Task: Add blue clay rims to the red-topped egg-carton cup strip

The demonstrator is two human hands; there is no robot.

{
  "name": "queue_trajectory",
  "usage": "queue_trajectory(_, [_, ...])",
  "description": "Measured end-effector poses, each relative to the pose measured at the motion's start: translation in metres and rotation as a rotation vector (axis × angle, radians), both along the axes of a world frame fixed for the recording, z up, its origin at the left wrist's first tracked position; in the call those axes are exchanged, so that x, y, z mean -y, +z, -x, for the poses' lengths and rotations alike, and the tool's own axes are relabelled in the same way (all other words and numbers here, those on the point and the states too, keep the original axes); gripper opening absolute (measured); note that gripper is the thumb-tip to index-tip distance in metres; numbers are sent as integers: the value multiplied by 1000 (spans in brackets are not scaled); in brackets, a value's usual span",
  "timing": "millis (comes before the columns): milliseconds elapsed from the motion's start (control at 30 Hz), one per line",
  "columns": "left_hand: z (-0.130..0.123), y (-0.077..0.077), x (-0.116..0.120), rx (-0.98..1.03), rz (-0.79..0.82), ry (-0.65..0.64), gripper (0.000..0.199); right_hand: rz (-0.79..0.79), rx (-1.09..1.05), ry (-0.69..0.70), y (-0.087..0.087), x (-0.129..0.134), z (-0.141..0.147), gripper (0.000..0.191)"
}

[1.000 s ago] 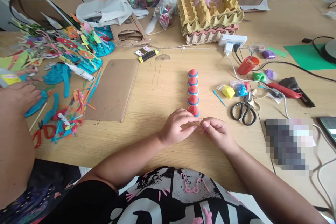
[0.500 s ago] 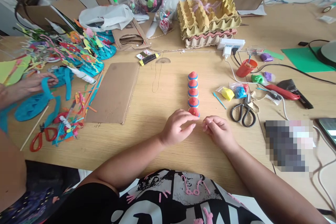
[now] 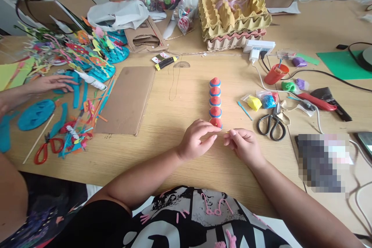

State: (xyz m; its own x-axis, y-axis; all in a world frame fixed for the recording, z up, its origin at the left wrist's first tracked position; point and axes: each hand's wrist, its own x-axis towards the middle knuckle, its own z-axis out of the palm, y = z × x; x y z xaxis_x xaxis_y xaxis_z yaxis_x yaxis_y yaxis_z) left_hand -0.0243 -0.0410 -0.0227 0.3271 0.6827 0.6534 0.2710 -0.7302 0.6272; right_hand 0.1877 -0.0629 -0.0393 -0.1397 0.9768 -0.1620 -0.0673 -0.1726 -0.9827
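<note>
A row of several red domes with blue rims (image 3: 215, 101) runs away from me along the table. They look like egg-carton cups. On the nearest red dome (image 3: 216, 123) sits a tiny yellow dot. My left hand (image 3: 197, 139) has its index fingertip at that dome, the thumb held apart and nothing between them. Just to the right, my right hand (image 3: 242, 143) pinches a tiny yellow bit (image 3: 227, 132) between thumb and index finger, too small to make out fully. Its other fingers are curled in.
Black-handled scissors (image 3: 272, 124), bagged yellow clay (image 3: 254, 102), a blue stick (image 3: 245, 111) and a red cup (image 3: 276, 74) lie to the right. At left are a cardboard sheet (image 3: 124, 100), red scissors (image 3: 48, 149) and a co-worker's hand (image 3: 55, 83). Egg trays (image 3: 235, 19) stand behind.
The co-worker's hand has let go of a blue strip and now stretches out flatter over the blue pieces. My own hands have barely moved. The view has shifted slightly.
</note>
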Motion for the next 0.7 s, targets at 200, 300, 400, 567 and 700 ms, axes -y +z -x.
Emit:
queue_trajectory(200, [1, 0, 0, -8, 15, -22, 17, -9, 0, 27, 10, 1, 4, 50])
queue_trajectory(300, [0, 0, 0, -11, 16, -40, 20, -25, 22, 47, 16, 3, 6, 50])
queue_trajectory(400, [0, 1, 0, -7, 0, -42, 24, -90, 86, 99, 22, 5, 6, 49])
queue_trajectory(567, [-1, 2, 0, 1, -19, -64, 19, -221, 193, 173, 28, 6, 8, 49])
queue_trajectory(700, [-1, 2, 1, 17, -25, -89, 7, -253, 206, 212, 29, 5, 7, 47])
